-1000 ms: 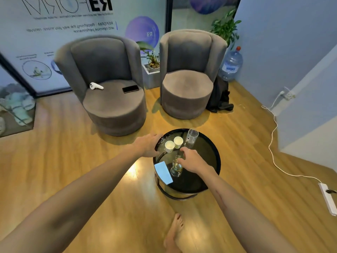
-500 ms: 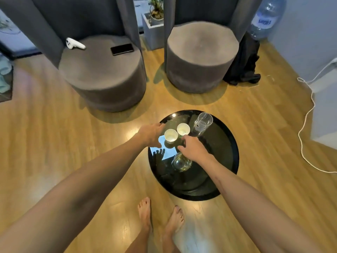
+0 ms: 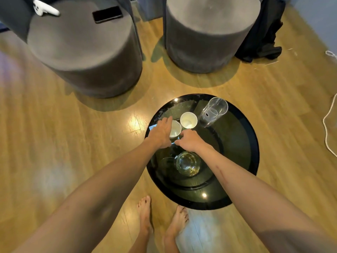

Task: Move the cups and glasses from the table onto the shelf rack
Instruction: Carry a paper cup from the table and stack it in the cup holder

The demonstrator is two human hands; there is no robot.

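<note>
Two white paper cups stand side by side at the far left of the round black surface [image 3: 242,148]: our left hand [image 3: 161,134] wraps the near cup [image 3: 175,129], fingers curled round its left side, while the far cup [image 3: 188,120] stands free. Our right hand [image 3: 189,140] hovers just beside them, fingers curled, holding nothing. A tall clear glass [image 3: 213,112] stands further right, a short glass tumbler [image 3: 187,163] nearer us

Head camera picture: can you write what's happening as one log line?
left hand: around near white paper cup | right hand: beside it, curled | round black glass table: second paper cup, tall clear glass, short clear glass
</note>
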